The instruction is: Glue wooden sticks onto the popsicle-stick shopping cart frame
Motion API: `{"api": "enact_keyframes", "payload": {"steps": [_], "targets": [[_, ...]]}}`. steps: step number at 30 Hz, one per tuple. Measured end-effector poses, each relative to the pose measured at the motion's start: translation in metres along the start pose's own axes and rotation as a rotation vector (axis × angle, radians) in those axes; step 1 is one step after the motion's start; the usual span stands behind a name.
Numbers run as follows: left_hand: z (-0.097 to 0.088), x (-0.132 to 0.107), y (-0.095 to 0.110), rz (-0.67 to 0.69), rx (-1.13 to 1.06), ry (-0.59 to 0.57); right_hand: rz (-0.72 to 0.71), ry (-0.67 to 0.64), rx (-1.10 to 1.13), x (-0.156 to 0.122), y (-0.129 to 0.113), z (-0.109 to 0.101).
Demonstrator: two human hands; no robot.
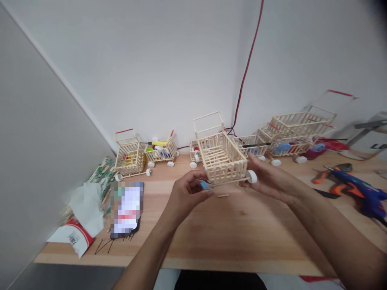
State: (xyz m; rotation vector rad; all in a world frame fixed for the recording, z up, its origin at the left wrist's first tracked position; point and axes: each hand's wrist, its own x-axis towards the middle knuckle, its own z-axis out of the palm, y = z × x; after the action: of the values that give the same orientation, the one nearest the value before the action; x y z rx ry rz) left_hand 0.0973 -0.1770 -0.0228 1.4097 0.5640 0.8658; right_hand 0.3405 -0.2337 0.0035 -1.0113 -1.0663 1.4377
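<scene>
From here the cart (222,159) looks like pale, matt wooden sticks, with a smooth white plastic wheel (251,176). The counter (242,225) is smooth, light wood, and the glue gun (356,191) at right is glossy blue plastic.

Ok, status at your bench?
Left hand pinching small blue piece at corner of wooden-stick cart. Right hand beside its white wheel. Loose stick lying just below.

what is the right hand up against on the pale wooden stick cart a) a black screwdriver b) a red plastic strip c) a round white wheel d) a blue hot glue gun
c, the right hand sits against the round white wheel on the side of the pale wooden stick cart.
</scene>
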Motion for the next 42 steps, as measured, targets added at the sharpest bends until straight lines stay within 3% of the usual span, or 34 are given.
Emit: {"api": "enact_keyframes", "payload": {"steps": [4,17,28,32,38,42], "targets": [[-0.001,0.001,0.001,-0.001,-0.019,0.027,-0.001,0.058,0.129,-0.006,0.011,0.001],[-0.006,0.002,-0.002,0.004,0.034,0.032,-0.033,0.058,0.153,-0.008,0.025,0.015],[-0.008,0.001,-0.010,-0.045,0.081,0.057,0.006,0.049,0.163,-0.002,0.055,0.008],[-0.011,0.002,-0.013,-0.056,0.136,0.057,-0.012,0.027,0.082,-0.002,0.058,0.003],[-0.015,-0.004,-0.027,-0.144,0.239,0.070,-0.067,-0.024,-0.275,-0.006,0.057,-0.008],[-0.015,-0.008,-0.035,-0.161,0.362,0.081,-0.115,-0.060,-0.364,-0.007,0.055,-0.009]]}}
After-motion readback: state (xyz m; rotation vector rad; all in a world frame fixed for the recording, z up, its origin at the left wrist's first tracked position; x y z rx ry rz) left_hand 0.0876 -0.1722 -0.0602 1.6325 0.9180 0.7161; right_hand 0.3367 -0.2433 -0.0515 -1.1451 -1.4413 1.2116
